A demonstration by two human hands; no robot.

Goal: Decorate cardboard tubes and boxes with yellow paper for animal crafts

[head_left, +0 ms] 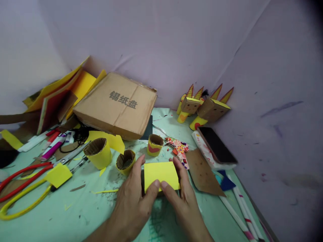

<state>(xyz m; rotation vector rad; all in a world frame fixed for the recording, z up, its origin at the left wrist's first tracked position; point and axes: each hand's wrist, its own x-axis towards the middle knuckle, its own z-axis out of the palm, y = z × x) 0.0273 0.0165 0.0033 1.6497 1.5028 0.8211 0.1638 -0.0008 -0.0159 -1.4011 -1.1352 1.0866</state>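
Note:
A small block with a yellow paper top (pixel 161 173) is held between both hands, low in the middle of the view. My left hand (pixel 137 193) grips its left side, thumb pressed on the front edge of the top. My right hand (pixel 183 193) closes on the right side in the same way, the two thumb tips almost touching. Darker sides show at the left and under the front edge; the underside is hidden. Just beyond stand a short yellow cardboard ring with a red heart shape (pixel 154 146), another yellow ring (pixel 125 161) and a taller yellow tube (pixel 99 153).
Red-handled and yellow-handled scissors (pixel 27 181) lie at left near several markers (pixel 54 146). A cardboard box (pixel 116 104) leans at the back. Two horned cardboard figures (pixel 212 107) stand back right. A phone (pixel 217 143) lies on a tissue pack beside brown cardboard (pixel 204 173).

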